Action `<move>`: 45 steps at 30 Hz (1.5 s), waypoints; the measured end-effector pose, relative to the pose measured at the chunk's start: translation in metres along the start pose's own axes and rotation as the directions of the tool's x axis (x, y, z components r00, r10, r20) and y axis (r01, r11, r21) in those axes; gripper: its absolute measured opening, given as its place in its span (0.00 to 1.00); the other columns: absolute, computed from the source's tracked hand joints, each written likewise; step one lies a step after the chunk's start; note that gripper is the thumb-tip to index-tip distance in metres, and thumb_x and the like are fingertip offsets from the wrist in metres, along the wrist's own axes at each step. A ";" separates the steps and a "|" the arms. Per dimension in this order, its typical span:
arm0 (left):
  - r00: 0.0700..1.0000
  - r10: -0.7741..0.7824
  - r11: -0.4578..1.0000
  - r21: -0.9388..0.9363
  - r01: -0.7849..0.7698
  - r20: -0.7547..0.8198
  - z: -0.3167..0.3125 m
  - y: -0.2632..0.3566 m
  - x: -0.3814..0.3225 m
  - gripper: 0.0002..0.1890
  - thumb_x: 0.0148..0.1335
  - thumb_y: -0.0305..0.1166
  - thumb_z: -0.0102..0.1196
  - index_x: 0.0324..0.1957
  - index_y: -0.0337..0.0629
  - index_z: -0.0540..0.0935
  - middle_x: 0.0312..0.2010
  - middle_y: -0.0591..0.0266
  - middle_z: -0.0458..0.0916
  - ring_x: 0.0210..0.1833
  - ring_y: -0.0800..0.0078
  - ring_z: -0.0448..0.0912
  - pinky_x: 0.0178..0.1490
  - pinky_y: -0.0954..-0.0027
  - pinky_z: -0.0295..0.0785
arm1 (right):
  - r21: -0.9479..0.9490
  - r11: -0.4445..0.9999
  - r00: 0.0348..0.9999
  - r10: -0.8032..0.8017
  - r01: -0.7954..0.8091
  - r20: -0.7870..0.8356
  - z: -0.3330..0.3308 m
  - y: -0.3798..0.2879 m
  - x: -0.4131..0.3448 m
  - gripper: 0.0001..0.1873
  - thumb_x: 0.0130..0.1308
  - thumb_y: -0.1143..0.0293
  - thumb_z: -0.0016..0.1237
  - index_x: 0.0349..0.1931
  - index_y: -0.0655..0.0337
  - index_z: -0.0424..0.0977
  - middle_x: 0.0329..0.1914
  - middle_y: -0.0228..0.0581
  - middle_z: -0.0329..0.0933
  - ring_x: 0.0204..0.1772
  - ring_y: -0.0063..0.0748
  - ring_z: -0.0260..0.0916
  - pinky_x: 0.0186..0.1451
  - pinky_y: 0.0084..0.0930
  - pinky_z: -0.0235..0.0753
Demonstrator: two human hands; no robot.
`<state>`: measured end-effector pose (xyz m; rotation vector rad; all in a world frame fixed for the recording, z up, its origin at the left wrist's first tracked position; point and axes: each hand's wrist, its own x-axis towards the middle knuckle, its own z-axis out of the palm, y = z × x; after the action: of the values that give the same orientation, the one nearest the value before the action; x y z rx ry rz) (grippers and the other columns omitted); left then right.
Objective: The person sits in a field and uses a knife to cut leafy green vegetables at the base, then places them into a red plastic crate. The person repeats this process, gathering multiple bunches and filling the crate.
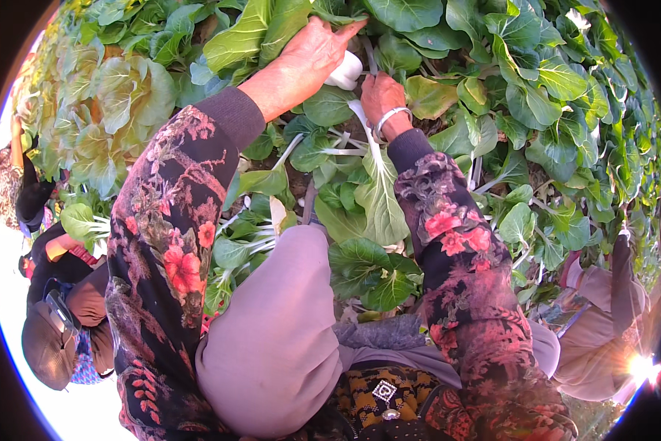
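My left hand is closed on a bok choy, its index finger stretched to the right. The plant's thick white base shows under the palm, and broad green leaves rise past the fingers at the top. Just to the right, my right hand, with a silver bangle at the wrist, forms a fist. A narrow grey blade-like tool sticks out above that fist; its handle is hidden. Below the hands lies a loose leaf with a long white stalk, among other cut-looking leaves.
Dense leafy greens fill the far side and the right. Paler, yellowish plants grow at the left. My bent knee is close below the loose leaves. One person crouches at left, another at right.
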<state>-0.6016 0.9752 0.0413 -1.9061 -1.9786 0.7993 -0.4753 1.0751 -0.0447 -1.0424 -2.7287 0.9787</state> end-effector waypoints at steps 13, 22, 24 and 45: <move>0.998 -0.029 0.996 -0.088 0.034 0.053 0.038 -0.004 -0.020 0.23 0.42 0.22 0.56 0.46 0.33 0.74 0.48 0.52 0.67 0.37 0.71 0.76 0.46 0.70 0.66 | -0.610 0.699 0.927 -0.266 0.375 0.265 0.056 0.023 0.038 0.13 0.60 0.68 0.41 0.32 0.67 0.77 0.30 0.55 0.78 0.38 0.49 0.78 0.40 0.40 0.78; 0.998 -0.049 0.983 -0.173 0.057 0.048 0.032 0.002 -0.041 0.22 0.43 0.21 0.54 0.45 0.31 0.73 0.46 0.54 0.67 0.38 0.67 0.74 0.45 0.67 0.66 | -0.310 0.933 0.943 -0.076 0.182 0.324 0.048 0.021 0.010 0.14 0.61 0.70 0.38 0.33 0.68 0.77 0.33 0.58 0.77 0.39 0.55 0.77 0.42 0.45 0.76; 0.995 -0.068 0.969 -0.234 0.083 0.074 0.021 0.003 -0.054 0.23 0.42 0.20 0.55 0.46 0.31 0.73 0.47 0.54 0.67 0.39 0.66 0.74 0.45 0.66 0.67 | -0.140 0.986 0.973 -0.062 0.094 0.221 0.037 0.021 -0.004 0.14 0.62 0.68 0.37 0.31 0.69 0.75 0.30 0.62 0.76 0.36 0.59 0.75 0.42 0.48 0.74; 0.960 -0.139 -0.034 -0.970 0.240 0.242 -0.035 -0.023 -0.153 0.31 0.31 0.30 0.64 0.45 0.33 0.74 0.49 0.54 0.72 0.51 0.62 0.72 0.57 0.66 0.65 | 0.919 -0.060 0.873 -0.342 -0.390 0.348 -0.041 -0.032 -0.063 0.28 0.70 0.53 0.39 0.62 0.65 0.60 0.31 0.33 0.69 0.21 0.16 0.59 0.17 0.12 0.61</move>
<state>-0.5876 0.8327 0.1094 -1.8748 -3.1678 -1.1886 -0.4342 1.0398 0.0171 -0.3996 -1.0275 2.8625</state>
